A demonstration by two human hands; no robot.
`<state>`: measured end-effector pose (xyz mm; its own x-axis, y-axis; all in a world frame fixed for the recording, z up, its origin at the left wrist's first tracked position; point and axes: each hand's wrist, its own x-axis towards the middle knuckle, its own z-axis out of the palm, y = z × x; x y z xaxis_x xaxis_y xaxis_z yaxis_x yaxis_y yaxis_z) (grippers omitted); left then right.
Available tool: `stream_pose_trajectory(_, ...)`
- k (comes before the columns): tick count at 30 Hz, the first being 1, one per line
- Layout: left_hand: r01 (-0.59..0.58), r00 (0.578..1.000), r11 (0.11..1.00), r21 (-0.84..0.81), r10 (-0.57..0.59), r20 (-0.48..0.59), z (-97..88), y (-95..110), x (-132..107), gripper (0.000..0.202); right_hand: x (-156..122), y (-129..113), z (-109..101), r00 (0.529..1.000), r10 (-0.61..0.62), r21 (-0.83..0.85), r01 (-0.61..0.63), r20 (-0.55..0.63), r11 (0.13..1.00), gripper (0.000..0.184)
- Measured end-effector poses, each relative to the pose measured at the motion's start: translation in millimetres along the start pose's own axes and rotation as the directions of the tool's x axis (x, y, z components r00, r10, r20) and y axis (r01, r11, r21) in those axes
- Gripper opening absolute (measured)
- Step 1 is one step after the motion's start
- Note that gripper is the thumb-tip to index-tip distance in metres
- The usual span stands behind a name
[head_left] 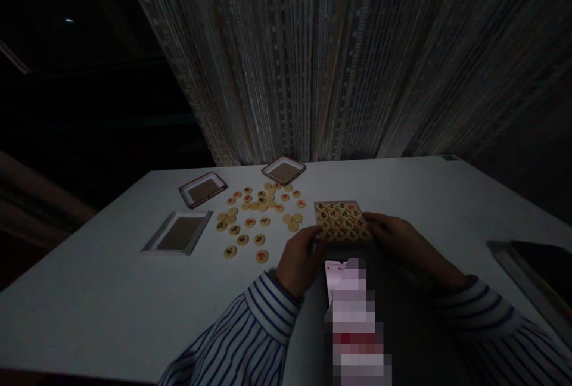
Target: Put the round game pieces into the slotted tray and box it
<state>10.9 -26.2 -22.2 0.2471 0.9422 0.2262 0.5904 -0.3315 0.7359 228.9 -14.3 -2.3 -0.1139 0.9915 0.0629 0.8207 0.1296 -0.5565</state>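
Observation:
A small box tray (341, 220) packed with round wooden game pieces sits on the white table (111, 302). My left hand (300, 260) grips its near left corner with fingers curled. My right hand (399, 237) holds the tray's right edge, fingers closed along it. Several loose round pieces (257, 213), marked in red or black, lie scattered left of the tray. Both sleeves are striped blue and white.
Three empty box halves lie on the table: one at the left (179, 233), one behind it (203, 189), one at the back centre (283, 170). A phone-like object (335, 273) lies below my hands. A dark flat object (536, 267) sits at the right edge. A curtain hangs behind.

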Motion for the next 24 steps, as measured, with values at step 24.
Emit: stream_pose_trajectory(24, -0.086, 0.995, 0.996, -0.021, 0.085, -0.048, 0.1, -3.8, -2.1, 0.023, -1.3, 1.9, 2.0, 0.997, 0.05, -0.037, -0.053, -0.062, 0.998, 0.041)
